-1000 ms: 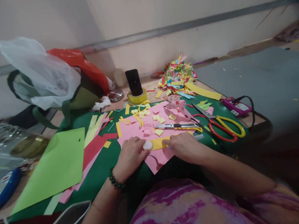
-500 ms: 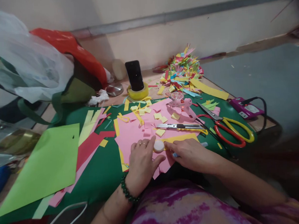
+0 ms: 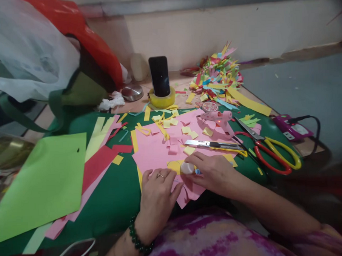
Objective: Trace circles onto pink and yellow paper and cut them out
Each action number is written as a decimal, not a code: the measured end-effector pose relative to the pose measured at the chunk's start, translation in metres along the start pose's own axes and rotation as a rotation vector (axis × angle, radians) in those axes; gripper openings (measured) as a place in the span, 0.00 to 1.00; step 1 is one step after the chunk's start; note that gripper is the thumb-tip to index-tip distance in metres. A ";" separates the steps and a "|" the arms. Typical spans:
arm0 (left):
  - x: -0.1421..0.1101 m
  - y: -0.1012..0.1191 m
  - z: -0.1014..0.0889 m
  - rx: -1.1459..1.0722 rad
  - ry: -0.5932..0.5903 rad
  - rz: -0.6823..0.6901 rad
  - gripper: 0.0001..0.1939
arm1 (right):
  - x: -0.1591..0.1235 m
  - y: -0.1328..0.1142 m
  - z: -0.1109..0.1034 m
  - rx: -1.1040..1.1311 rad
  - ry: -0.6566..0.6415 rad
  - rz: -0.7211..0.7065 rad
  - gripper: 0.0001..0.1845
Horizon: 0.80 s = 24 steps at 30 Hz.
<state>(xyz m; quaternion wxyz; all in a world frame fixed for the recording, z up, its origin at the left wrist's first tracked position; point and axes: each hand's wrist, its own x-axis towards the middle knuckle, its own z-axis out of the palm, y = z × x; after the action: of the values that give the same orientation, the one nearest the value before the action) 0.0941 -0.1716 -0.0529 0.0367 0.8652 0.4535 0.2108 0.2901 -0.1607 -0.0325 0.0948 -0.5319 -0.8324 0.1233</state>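
Observation:
A round white cap (image 3: 187, 168) is between the thumb and fingers of my right hand (image 3: 217, 175), tilted at the edge of a yellow paper strip (image 3: 174, 166). A faint curved line shows on the strip beside the cap. Something small and blue (image 3: 198, 171) pokes out among the right fingers; its kind is hidden. My left hand (image 3: 159, 190) lies with fingers apart at the strip's left end, over pink paper (image 3: 149, 155). Just beyond the hands lie a utility knife (image 3: 211, 144) and small yellow paper squares (image 3: 189, 150).
A pink glue gun (image 3: 220, 120) and large scissors (image 3: 270, 150) lie to the right, near a purple power socket (image 3: 291, 128). A phone (image 3: 159, 77) leans in a yellow tape roll (image 3: 165, 100). Green paper (image 3: 45, 178) is at left; cut paper scraps (image 3: 219, 73) are heaped behind.
My right hand has taken hold of the white cap and tilted it up from the strip. My left hand has drawn back from the cap, baring the strip's left end. The view has shifted.

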 end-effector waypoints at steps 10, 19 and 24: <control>0.001 -0.002 0.002 0.000 -0.004 0.010 0.05 | 0.001 0.005 0.007 -0.020 0.091 -0.062 0.06; 0.001 -0.002 0.003 -0.007 0.013 0.018 0.05 | 0.001 0.006 0.009 -0.050 0.123 -0.084 0.07; 0.001 -0.002 0.003 0.007 0.006 0.019 0.05 | 0.000 0.007 0.010 -0.068 0.109 -0.089 0.07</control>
<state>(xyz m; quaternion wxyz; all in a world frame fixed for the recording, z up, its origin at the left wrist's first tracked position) 0.0943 -0.1696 -0.0558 0.0304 0.8688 0.4463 0.2123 0.2934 -0.1591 -0.0438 0.1273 -0.5030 -0.8527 0.0617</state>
